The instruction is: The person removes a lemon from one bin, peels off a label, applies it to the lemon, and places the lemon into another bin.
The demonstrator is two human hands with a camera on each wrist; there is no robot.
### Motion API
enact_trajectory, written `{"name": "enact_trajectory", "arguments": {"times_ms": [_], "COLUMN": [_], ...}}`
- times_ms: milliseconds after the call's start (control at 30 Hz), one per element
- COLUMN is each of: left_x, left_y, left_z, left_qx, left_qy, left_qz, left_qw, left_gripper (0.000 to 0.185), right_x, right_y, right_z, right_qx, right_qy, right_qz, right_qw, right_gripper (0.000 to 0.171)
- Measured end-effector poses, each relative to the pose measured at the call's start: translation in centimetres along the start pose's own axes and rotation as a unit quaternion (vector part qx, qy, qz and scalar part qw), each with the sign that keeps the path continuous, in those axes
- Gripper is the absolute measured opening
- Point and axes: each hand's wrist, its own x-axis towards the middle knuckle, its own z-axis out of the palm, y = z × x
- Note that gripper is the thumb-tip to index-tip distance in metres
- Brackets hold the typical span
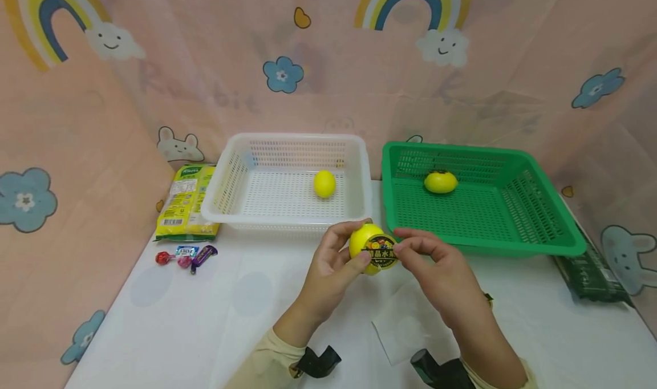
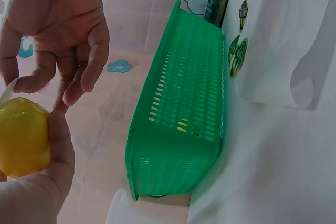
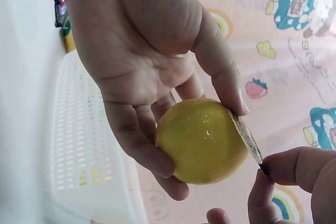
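Observation:
My left hand [image 1: 325, 272] grips a yellow lemon [image 1: 358, 242] above the table, in front of the two baskets. A round black label [image 1: 381, 253] with coloured fruit and yellow lettering lies against the lemon's side. With thumb and fingertip my right hand [image 1: 436, 272] pinches the label's edge. In the right wrist view that label [image 3: 247, 136] appears nearly edge-on, and the left thumb touches its other end. A second lemon [image 1: 325, 184] sits in the white basket [image 1: 287, 219], and another lemon [image 1: 445, 183], with a dark patch on top, lies in the green basket [image 1: 518, 246].
White sheet [image 1: 402, 326] lies below the hands; the left wrist view shows green labels [image 2: 238, 56] by it. At left are a yellow bag [image 1: 187, 206] and several wrapped candies [image 1: 204, 258]. A dark green packet [image 1: 597, 278] lies right of the green basket. Patterned cloth walls surround the table.

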Motion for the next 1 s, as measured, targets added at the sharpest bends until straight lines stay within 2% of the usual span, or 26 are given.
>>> {"name": "enact_trajectory", "arguments": {"times_ms": [133, 267, 400, 533, 700, 800, 867, 933, 1000], "left_x": [-0.1, -0.1, -0.2, -0.4, -0.5, -0.4, -0.3, -0.3, -0.4], "left_y": [0.1, -0.1, -0.2, 0.0, 0.7, 1.1, 1.1, 0.9, 0.8], "left_z": [0.4, 0.7, 0.8, 0.8, 0.5, 0.6, 0.8, 1.0, 1.2], "left_qx": [0.011, 0.000, -0.054, -0.111, -0.152, -0.142, -0.138, -0.137, -0.141], "left_qy": [0.010, 0.010, 0.004, -0.005, 0.010, 0.024, 0.028, 0.028, 0.022], "left_qz": [-0.009, -0.017, -0.030, -0.055, -0.057, -0.048, -0.052, -0.059, -0.067], "left_qw": [0.9999, 0.9998, 0.9981, 0.9923, 0.9866, 0.9884, 0.9887, 0.9884, 0.9874], "left_gripper": [0.048, 0.044, 0.043, 0.042, 0.041, 0.042, 0.042, 0.044, 0.049], "right_x": [-0.2, -0.5, -0.8, -0.9, -0.9, -1.2, -1.4, -1.3, -1.1], "right_y": [-0.2, -0.3, -0.3, 0.0, 0.6, 0.8, 0.6, 0.6, 0.7], "right_z": [0.2, 0.3, 0.5, 0.5, 0.0, 0.0, 0.4, 1.1, 1.7], "right_qx": [-0.029, -0.046, -0.044, -0.054, -0.073, -0.035, -0.019, -0.021, -0.038], "right_qy": [0.000, 0.005, 0.012, 0.023, 0.086, 0.103, 0.094, 0.075, 0.057], "right_qz": [-0.007, -0.039, -0.073, -0.101, -0.136, -0.190, -0.252, -0.315, -0.355], "right_qw": [1.000, 0.998, 0.996, 0.993, 0.984, 0.976, 0.963, 0.946, 0.932], "right_gripper": [0.036, 0.034, 0.031, 0.026, 0.022, 0.013, 0.007, 0.016, 0.025]}}
